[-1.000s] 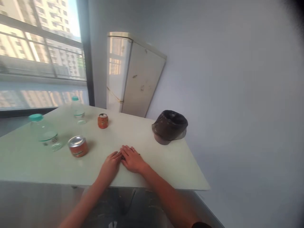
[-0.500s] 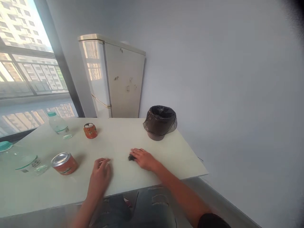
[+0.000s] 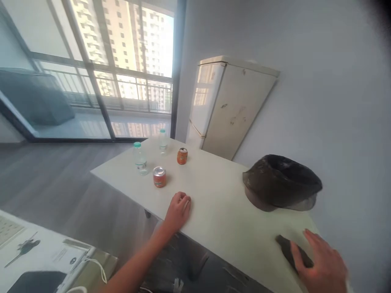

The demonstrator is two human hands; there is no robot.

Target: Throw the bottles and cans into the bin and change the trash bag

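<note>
At the lower right, my right hand (image 3: 324, 262) has its thumb and fingers apart around a dark, elongated, soft-looking thing (image 3: 288, 248) lying on the table. The thumb covers part of it, and I cannot make out its kind. My left hand (image 3: 179, 207) rests near the table's front edge, its fingers curled in with nothing visible in them. Beyond the left hand stands a red can with a silver top (image 3: 159, 178). An orange can (image 3: 182, 156) stands farther back, its top apparently opened.
Two clear bottles with green caps, a nearer one (image 3: 140, 160) and a farther one (image 3: 163, 142), stand on the white table (image 3: 214, 195). A bin lined with a dark bag (image 3: 269, 187) stands at the right by the wall. A fridge (image 3: 235, 110) is behind; a white box (image 3: 58, 256) is lower left.
My view has swung left. My hands, together a second ago, have parted. The right hand has moved right with the dark thing, which now looks longer; its fingers are spread. The left fingers have curled.
</note>
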